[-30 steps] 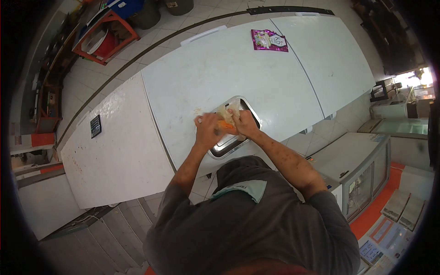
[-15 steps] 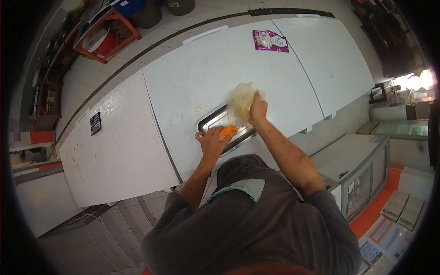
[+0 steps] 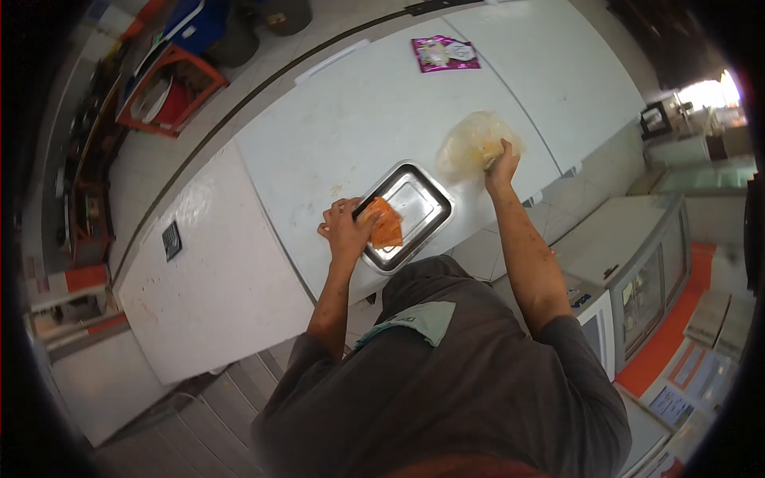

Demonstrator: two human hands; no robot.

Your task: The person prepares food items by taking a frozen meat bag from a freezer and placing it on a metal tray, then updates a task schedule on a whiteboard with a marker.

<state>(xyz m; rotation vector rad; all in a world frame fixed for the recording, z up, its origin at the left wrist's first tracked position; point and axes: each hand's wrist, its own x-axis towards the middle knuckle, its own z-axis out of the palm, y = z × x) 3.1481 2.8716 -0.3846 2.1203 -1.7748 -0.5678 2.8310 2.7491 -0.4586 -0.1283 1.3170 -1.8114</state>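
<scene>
Across the near part of a white work surface (image 3: 319,143), a shallow metal tray (image 3: 446,209) sits at a slant, its shiny base partly bare. At the tray's left side lies an orange piece (image 3: 387,225), flat and roughly four-sided, with its lower part over the tray's base. The left hand (image 3: 347,233) is just beside it, back upward, with the thumb against the orange piece and the other fingers spread around the tray's left rim; whether they grip the piece or merely rest there, I cannot tell. Well apart, beyond the tray's right end, the right hand (image 3: 500,167) has its fingers closed on a cloudy plastic bag (image 3: 470,145), which puffs out to the left of the fist, with some yellowish smears showing on it. Farther across the surface lies a purple packet (image 3: 445,54) with a pale printed label, near a seam. Off to the left, on the neighbouring white section, is a dark calculator (image 3: 171,240). A pale green cloth (image 3: 414,322) hangs at the waist of the person's dark grey clothing (image 3: 446,390), and a glass-sided cabinet (image 3: 652,296) stands to the right.
</scene>
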